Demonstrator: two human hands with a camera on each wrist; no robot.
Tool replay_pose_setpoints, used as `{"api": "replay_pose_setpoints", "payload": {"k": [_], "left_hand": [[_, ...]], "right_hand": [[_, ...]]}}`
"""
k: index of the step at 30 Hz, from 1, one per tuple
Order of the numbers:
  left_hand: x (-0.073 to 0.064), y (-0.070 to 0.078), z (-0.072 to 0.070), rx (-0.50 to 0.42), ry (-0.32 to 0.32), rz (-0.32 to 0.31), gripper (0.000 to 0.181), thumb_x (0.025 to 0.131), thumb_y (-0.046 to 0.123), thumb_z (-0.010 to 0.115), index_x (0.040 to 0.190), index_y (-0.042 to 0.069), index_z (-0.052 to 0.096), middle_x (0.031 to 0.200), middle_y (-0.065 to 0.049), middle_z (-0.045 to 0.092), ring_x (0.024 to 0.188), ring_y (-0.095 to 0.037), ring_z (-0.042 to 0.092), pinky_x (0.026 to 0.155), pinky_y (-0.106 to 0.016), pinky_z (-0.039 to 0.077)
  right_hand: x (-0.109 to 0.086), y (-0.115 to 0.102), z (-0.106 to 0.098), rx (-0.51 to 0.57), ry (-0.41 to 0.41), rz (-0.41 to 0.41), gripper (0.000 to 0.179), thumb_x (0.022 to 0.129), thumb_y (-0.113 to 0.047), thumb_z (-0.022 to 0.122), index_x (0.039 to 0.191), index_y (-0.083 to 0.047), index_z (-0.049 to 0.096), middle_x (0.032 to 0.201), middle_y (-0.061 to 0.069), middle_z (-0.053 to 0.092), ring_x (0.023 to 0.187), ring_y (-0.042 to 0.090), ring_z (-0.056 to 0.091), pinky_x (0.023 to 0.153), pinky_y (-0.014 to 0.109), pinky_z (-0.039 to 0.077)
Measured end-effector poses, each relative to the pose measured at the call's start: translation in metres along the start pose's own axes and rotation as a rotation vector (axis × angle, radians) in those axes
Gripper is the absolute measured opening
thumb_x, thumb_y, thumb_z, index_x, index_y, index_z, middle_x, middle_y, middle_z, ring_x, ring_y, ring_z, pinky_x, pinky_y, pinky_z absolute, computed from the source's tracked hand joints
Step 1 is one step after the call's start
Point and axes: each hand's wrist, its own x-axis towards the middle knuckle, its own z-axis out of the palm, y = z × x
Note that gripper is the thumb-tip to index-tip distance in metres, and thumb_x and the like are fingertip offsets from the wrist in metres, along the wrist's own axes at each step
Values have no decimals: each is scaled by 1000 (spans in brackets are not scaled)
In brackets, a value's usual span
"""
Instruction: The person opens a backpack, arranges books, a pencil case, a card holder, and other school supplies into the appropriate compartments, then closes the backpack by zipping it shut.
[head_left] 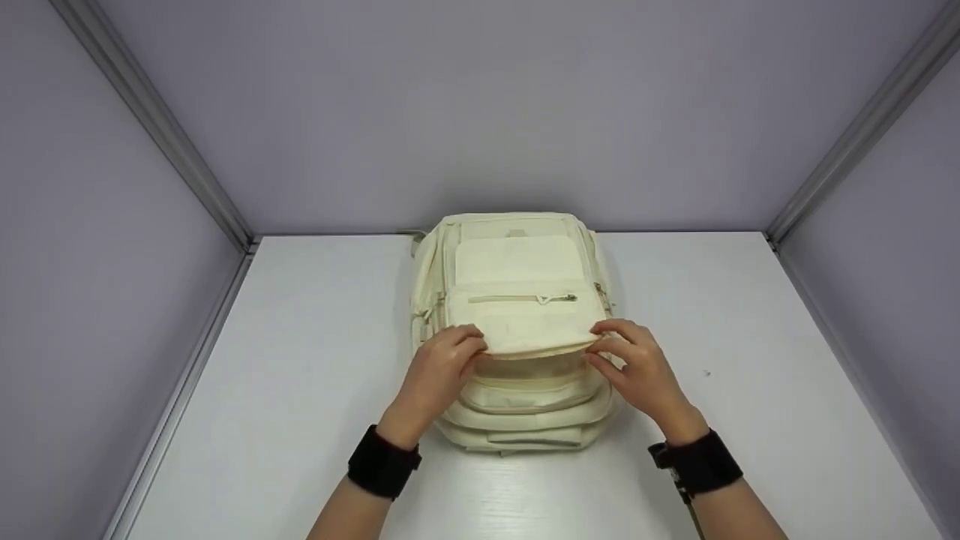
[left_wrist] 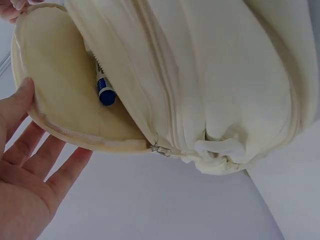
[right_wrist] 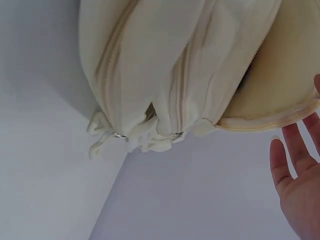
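A cream backpack (head_left: 517, 259) lies on the white table with its front pocket unzipped. The pocket's front panel (head_left: 532, 326) is folded outward along its curved zipper edge. My left hand (head_left: 439, 371) pinches that edge at the left, thumb on the lining and fingers spread beneath in the left wrist view. At the other end my right hand (head_left: 639, 369) holds the same edge between thumb and fingers. Inside the pocket lies a marker with a blue end (left_wrist: 106, 95), partly hidden by the bag. A zipper pull (left_wrist: 161, 149) hangs where the opening ends.
Under the bag is a white table (head_left: 300, 375), with pale walls (head_left: 510, 105) at the back and both sides. The bag's top lies toward the back wall. A tiny speck (head_left: 706, 373) lies on the table to the right.
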Motion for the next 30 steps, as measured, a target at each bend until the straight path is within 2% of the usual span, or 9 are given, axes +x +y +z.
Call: {"api": "replay_pose_setpoints", "payload": {"k": [6,12,15,17,20,22,24,27,30], "left_hand": [[-11,-1,12,66,17,59,6,83,7,78,85,5,73,93,-2,66,97,-20,66,88,-42,52],[-22,-2,23,110,25,92,6,82,0,76,85,4,73,95,-7,68,105,-27,66,91,-45,51],[-24,-5,24,84,18,87,4,84,5,77,83,6,74,95,-7,68,105,-27,66,91,-43,51],[-22,-9,22,37,26,58,5,86,11,77,83,7,74,94,-7,68,101,-26,66,88,-40,53],[-15,-20,17,-19,75,-51,10,91,14,72,88,6,75,96,-8,66,94,-25,65,83,-37,53],[-9,-30,15,-26,104,-168,12,95,12,67,97,3,74,100,-11,65,94,-26,64,82,-37,53],[-3,-42,14,-24,103,-305,17,98,9,61,108,0,71,106,-13,63,100,-28,61,85,-38,52],[4,-58,14,-33,41,-484,26,100,8,56,123,-2,64,117,-16,61,112,-32,58,92,-41,49],[9,-70,17,-41,-38,-584,33,101,10,55,132,-3,58,123,-18,59,117,-33,55,95,-43,47]], "right_hand": [[-11,-1,7,-4,-10,-14,16,74,-2,85,78,-11,73,108,12,63,107,31,58,93,47,41],[-15,-3,13,-44,-11,17,19,78,-3,83,71,-11,67,104,11,63,105,30,58,92,50,39],[-15,-5,17,-90,-18,63,14,81,-8,82,85,-8,68,103,10,63,102,30,59,91,51,40],[-14,-7,21,-125,-36,98,22,83,-13,81,101,-8,70,104,9,61,101,30,58,92,52,39],[-12,-9,26,-155,-67,126,32,84,-18,80,114,-13,72,106,10,59,100,30,56,92,53,38],[-10,-10,30,-156,-82,132,29,84,-18,80,111,-14,72,110,12,58,103,31,54,93,53,38],[-8,-11,34,-146,-86,129,25,83,-17,81,106,-13,72,115,14,57,108,32,53,94,53,38],[-3,-13,37,-130,-103,118,29,82,-12,81,109,-12,70,126,16,54,120,37,49,97,54,38],[2,-16,40,-135,-144,94,39,84,-7,78,121,-12,68,136,18,50,129,44,42,102,58,35]]}}
